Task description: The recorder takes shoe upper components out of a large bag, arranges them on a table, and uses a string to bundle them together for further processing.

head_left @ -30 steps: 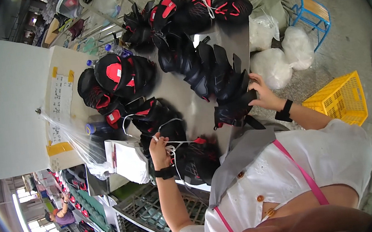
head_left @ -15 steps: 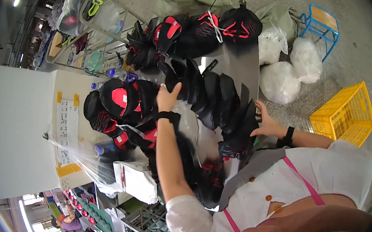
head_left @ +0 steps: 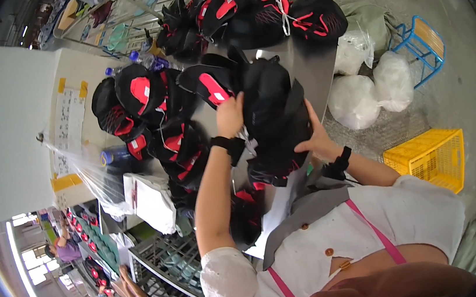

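Note:
My left hand is closed at the left side of a bunched row of black shoe uppers, its fingers hidden behind them. Just above that hand, a black upper with a red inside tilts away from the row. From the right, my right hand grips the row's near side, thumb in front and fingers behind. The uppers stand pressed together between both palms, above the grey metal table. Some red trim shows at the row's near end.
More black and red uppers lie to the left, and tied bundles at the back. A blue bottle and white papers sit at left. Right of the table are white bags, a blue-framed stool and a yellow crate.
The spread-out row of uppers has been squeezed into a tighter bunch between my hands. An upper with a red inside has turned into view by my left hand.

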`<state>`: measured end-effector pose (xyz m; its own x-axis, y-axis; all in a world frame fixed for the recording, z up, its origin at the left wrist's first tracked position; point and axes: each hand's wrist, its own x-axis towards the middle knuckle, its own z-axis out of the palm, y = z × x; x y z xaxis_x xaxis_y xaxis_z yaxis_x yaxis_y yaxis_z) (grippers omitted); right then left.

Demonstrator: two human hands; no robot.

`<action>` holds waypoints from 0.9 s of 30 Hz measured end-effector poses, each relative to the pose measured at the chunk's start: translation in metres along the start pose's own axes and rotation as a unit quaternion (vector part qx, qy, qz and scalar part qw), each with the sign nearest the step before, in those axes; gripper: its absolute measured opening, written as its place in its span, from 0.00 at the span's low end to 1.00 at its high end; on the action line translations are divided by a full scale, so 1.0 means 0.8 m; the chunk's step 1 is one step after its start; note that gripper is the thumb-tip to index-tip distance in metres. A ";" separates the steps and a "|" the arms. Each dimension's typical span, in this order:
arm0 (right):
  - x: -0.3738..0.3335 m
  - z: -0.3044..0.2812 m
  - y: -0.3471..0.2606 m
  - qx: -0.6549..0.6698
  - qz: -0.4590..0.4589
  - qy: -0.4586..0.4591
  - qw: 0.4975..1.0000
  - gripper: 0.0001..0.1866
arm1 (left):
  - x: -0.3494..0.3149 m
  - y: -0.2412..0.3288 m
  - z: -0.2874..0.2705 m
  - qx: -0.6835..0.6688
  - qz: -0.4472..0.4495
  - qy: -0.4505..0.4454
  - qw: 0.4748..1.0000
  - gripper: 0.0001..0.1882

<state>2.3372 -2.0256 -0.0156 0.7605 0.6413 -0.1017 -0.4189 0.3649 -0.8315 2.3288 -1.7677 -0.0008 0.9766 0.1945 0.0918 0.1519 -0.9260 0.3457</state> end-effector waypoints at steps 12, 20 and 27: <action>-0.160 0.217 -0.081 -0.238 -0.488 -0.234 0.807 0.60 | -0.371 0.052 -0.269 -0.040 0.066 0.349 0.934 0.13; -0.370 0.394 0.065 -0.226 -0.431 -0.454 0.746 0.50 | -0.789 0.064 -0.226 -0.092 -0.161 0.496 0.848 0.25; -0.456 0.509 0.164 -0.234 -0.335 -0.582 0.703 0.52 | -0.938 0.068 -0.215 -0.280 -0.245 0.574 0.729 0.17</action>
<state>1.8028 -1.9367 0.1352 -0.3269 0.6488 0.6872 0.2559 0.7607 -0.5965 1.5780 -1.9082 0.1095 0.0063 0.8981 0.4398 0.0391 -0.4397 0.8973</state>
